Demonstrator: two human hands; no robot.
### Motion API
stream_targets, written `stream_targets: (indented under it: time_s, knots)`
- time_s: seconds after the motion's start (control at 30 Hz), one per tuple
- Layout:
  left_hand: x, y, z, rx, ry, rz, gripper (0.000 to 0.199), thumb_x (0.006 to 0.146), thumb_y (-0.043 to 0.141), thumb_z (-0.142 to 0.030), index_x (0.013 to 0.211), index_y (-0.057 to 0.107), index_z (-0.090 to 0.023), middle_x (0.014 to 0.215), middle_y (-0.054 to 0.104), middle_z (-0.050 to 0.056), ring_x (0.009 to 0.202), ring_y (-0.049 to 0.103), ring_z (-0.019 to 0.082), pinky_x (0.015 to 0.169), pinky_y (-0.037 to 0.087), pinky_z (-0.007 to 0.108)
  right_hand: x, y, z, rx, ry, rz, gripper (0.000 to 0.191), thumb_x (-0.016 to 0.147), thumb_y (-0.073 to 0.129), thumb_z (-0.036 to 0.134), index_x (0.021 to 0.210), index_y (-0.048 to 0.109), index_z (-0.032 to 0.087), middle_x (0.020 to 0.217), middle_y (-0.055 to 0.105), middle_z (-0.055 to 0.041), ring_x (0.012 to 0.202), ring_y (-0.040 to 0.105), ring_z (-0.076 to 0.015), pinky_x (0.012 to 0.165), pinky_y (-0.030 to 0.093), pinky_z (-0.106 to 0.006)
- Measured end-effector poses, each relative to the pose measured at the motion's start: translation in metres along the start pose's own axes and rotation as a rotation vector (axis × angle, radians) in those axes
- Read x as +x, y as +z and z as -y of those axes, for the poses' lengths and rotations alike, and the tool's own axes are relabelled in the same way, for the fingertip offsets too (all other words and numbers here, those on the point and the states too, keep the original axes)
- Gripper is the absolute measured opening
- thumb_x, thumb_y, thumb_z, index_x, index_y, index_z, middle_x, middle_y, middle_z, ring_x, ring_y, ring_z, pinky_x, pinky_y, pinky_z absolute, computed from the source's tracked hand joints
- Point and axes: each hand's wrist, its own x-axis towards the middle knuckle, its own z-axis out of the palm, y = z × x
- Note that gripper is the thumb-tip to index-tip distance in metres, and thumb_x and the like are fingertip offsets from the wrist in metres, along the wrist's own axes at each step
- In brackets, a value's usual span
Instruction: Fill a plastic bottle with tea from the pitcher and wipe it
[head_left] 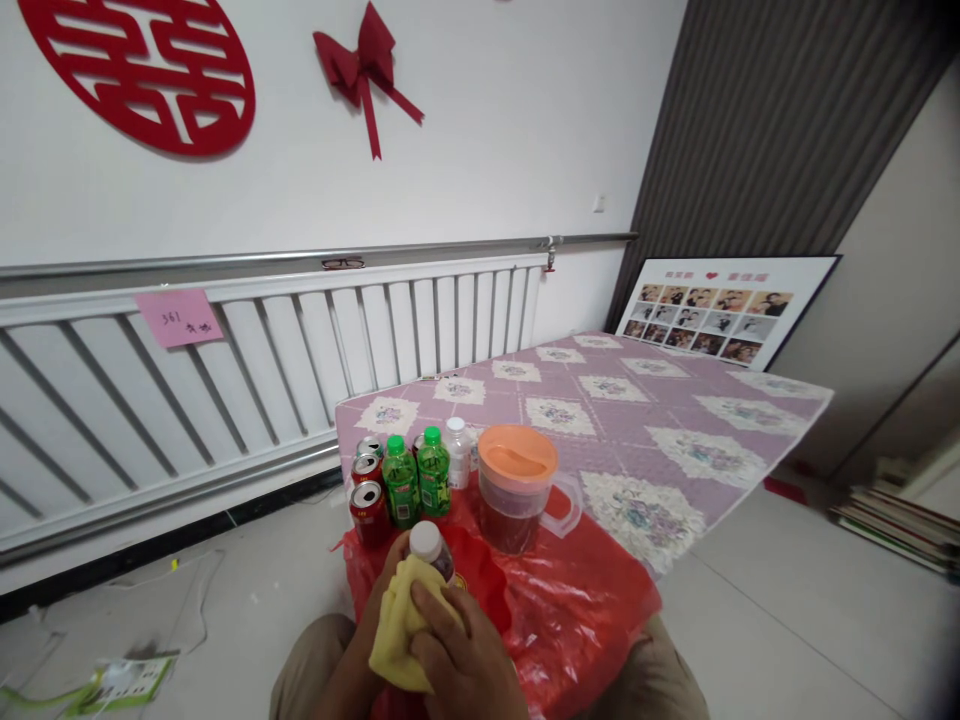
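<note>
A white-capped bottle [426,542] stands upright at the near edge of the table, with my left hand [390,570] wrapped round its left side. Most of that hand is hidden behind the yellow cloth [400,630]. My right hand [461,645] grips the cloth and presses it against the bottle's near side. Just beyond are two green bottles [402,485], several cans [369,508] and a clear bottle with a white cap [457,455]. A pitcher with an orange lid [517,458] holds dark liquid, right of them.
A red plastic sheet [577,610] covers the near end of the table, over a purple patterned tablecloth [555,385]. A white radiator [285,350] runs along the wall behind. A framed photo board [697,310] leans at the far right. Cables lie on the floor at left.
</note>
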Motion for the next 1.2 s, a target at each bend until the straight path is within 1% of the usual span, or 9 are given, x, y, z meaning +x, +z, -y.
stream_targets:
  time_s: [0.07,0.2,0.37,0.53,0.7,0.83,0.93,1.07,1.2]
  knots:
    - [0.004,0.001,0.003,0.006,-0.015,0.037,0.058,0.081,0.050,-0.030,0.139,0.045,-0.025,0.132,0.063,0.005,0.124,0.056,0.025,0.110,0.042,0.040,0.000,-0.007,-0.004,0.035,0.042,-0.005,0.030,0.078,0.061,0.011,0.097,0.069,0.033,0.131,0.066,0.0022,0.113,0.064,-0.0290,0.086,0.060,-0.045]
    - [0.009,0.003,0.006,0.088,0.015,0.070,0.070,0.073,0.068,-0.025,0.137,0.041,-0.020,0.137,0.058,0.012,0.121,0.058,0.027,0.106,0.046,0.041,-0.003,-0.022,-0.016,0.034,0.175,0.059,0.033,0.074,0.059,0.007,0.094,0.068,0.031,0.133,0.065,0.0031,0.113,0.063,-0.0288,0.086,0.059,-0.041]
    - [0.011,0.005,0.008,0.107,0.055,0.070,0.072,0.072,0.071,-0.024,0.137,0.039,-0.018,0.141,0.054,0.014,0.126,0.056,0.028,0.110,0.042,0.042,-0.004,-0.032,-0.035,0.122,0.367,0.041,0.046,0.064,0.048,-0.002,0.098,0.063,0.025,0.142,0.056,-0.0054,0.119,0.057,-0.0290,0.096,0.053,-0.047]
    - [0.012,0.003,0.013,0.124,0.046,0.082,0.074,0.072,0.070,-0.024,0.139,0.037,-0.018,0.141,0.053,0.014,0.126,0.055,0.028,0.110,0.042,0.042,0.010,-0.024,-0.043,0.309,0.541,-0.035,0.047,0.065,0.044,0.001,0.106,0.057,0.020,0.136,0.057,-0.0123,0.124,0.055,-0.0264,0.101,0.050,-0.045]
    - [0.011,0.004,0.007,0.180,0.069,0.051,0.073,0.072,0.071,-0.026,0.137,0.040,-0.021,0.141,0.054,0.012,0.128,0.054,0.029,0.112,0.040,0.043,0.029,-0.012,-0.045,0.439,0.591,-0.105,0.059,0.072,0.043,0.005,0.129,0.052,0.017,0.142,0.053,-0.0127,0.133,0.049,-0.0228,0.111,0.041,-0.042]
    - [0.013,0.004,0.012,0.177,0.064,0.052,0.073,0.072,0.070,-0.025,0.138,0.039,-0.020,0.142,0.053,0.012,0.129,0.053,0.028,0.114,0.038,0.043,0.033,-0.007,-0.047,0.465,0.692,0.087,0.061,0.077,0.041,0.007,0.138,0.047,0.011,0.147,0.049,-0.0144,0.137,0.044,-0.0205,0.116,0.034,-0.039]
    - [0.015,0.001,0.020,0.208,0.048,0.070,0.076,0.070,0.068,-0.023,0.140,0.037,-0.020,0.143,0.052,0.011,0.129,0.053,0.027,0.114,0.038,0.043,0.026,-0.001,-0.046,0.450,0.773,0.202,0.060,0.077,0.043,0.008,0.136,0.049,0.002,0.139,0.055,-0.0211,0.130,0.052,-0.0264,0.111,0.039,-0.042]
    - [0.015,0.001,0.020,0.237,0.073,0.036,0.075,0.069,0.066,-0.019,0.139,0.038,-0.018,0.144,0.051,0.012,0.134,0.048,0.027,0.116,0.035,0.043,0.017,0.005,-0.043,0.439,0.804,0.247,0.055,0.077,0.047,0.007,0.131,0.057,0.002,0.130,0.062,-0.0234,0.123,0.059,-0.0313,0.106,0.044,-0.045]
    - [0.012,0.005,0.014,0.238,0.088,0.003,0.072,0.069,0.067,-0.022,0.136,0.040,-0.018,0.142,0.053,0.014,0.132,0.050,0.029,0.115,0.036,0.045,0.020,-0.002,-0.042,0.441,0.797,0.219,0.057,0.079,0.045,0.010,0.135,0.051,0.001,0.139,0.054,-0.0228,0.131,0.050,-0.0292,0.112,0.038,-0.043]
